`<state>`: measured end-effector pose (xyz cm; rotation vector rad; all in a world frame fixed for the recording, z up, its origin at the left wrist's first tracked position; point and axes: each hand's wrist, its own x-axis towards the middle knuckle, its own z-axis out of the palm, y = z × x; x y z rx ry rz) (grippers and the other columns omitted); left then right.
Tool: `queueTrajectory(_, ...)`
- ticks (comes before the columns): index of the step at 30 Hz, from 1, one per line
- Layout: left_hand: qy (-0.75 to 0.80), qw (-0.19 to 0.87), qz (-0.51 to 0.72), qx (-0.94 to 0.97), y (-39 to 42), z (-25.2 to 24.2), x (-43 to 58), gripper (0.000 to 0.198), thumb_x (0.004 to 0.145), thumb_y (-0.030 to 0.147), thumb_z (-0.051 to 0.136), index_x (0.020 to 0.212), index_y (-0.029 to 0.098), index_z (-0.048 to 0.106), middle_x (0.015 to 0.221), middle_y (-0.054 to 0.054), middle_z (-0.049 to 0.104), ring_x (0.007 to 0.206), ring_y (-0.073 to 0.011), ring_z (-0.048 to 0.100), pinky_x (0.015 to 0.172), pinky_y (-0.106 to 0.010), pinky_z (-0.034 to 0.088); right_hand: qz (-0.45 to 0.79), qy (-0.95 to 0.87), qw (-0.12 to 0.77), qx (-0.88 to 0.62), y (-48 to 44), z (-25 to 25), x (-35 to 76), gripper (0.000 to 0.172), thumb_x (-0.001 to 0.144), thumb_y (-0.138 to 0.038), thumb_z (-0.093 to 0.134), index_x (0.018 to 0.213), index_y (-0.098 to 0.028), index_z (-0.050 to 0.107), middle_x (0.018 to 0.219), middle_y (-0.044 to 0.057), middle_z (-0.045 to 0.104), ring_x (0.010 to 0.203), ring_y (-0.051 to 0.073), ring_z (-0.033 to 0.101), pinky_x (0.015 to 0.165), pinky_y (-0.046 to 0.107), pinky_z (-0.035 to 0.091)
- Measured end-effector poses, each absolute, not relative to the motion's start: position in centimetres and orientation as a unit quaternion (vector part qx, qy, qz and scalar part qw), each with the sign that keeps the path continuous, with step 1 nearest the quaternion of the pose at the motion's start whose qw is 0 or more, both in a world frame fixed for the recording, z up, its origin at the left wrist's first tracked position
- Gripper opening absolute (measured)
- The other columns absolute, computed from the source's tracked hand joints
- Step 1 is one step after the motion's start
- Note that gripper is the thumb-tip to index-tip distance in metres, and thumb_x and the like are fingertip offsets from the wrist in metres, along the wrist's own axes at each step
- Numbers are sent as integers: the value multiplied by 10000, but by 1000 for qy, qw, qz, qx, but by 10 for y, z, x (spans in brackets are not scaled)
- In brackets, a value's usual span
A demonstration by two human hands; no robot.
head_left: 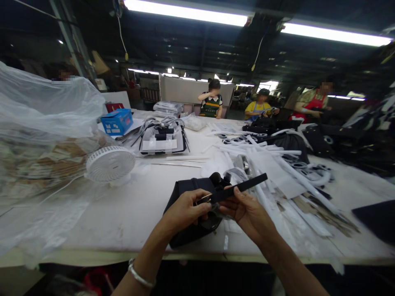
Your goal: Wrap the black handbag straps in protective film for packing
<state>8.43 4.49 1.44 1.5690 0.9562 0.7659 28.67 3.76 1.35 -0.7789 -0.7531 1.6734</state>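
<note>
A black handbag [189, 186] lies on the worktable [129, 222] close to its front edge, partly hidden behind my hands. My left hand [185, 209] is closed, its thumb and fingers pinching a small metal buckle [203, 199] at the near end of a black strap [251, 182]. Further along, my right hand [248, 211] grips the same strap between thumb and fingers. The strap's free end sticks out up and to the right. Clear plastic wrap shows under my right fingers.
To the left are a white fan [111, 165], a blue box [117, 121] and a large plastic-covered heap [40, 164]. White tubes [305, 187] and papers cover the right side. A grey-black bag [163, 139] lies further back. Several people stand across the table.
</note>
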Motion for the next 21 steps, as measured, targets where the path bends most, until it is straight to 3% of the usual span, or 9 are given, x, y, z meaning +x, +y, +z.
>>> queueTrajectory(4, 412, 543, 309, 664, 46, 16, 86, 326, 818, 345, 608, 1096, 176, 636, 702, 7, 601, 652, -145, 580, 483, -186, 429, 688, -329, 567, -312, 34, 10, 291, 261, 751, -375, 805, 883, -161, 732, 861, 74, 762, 781, 201, 719, 693, 303, 589)
queueTrajectory(9, 411, 545, 306, 663, 48, 13, 87, 431, 835, 333, 602, 1252, 230, 569, 703, 10, 601, 652, -153, 597, 482, -185, 429, 640, -354, 611, -302, 31, 17, 305, 241, 758, -383, 793, 871, -177, 739, 828, 61, 753, 763, 192, 701, 702, 311, 587)
queueTrajectory(14, 390, 546, 294, 681, 49, 27, 90, 493, 849, 335, 580, 1331, 249, 527, 774, -1, 615, 624, -155, 609, 536, -234, 501, 567, -365, 670, -311, 30, 43, 320, 212, 716, -367, 825, 819, -200, 745, 785, 37, 737, 746, 173, 687, 610, 250, 572)
queueTrajectory(18, 399, 438, 271, 759, 52, 53, 92, 426, 873, 307, 526, 1295, 284, 578, 704, 6, 652, 621, -161, 640, 611, -241, 512, 512, -360, 711, -321, 31, 59, 320, 227, 711, -381, 828, 842, -217, 743, 786, 20, 730, 759, 174, 691, 594, 253, 568)
queueTrajectory(21, 384, 430, 267, 772, 57, 60, 97, 357, 850, 276, 521, 1187, 261, 640, 685, 5, 666, 591, -154, 645, 580, -224, 507, 517, -375, 696, -327, 31, 59, 313, 239, 697, -381, 839, 838, -217, 739, 762, 9, 724, 704, 166, 679, 616, 283, 574)
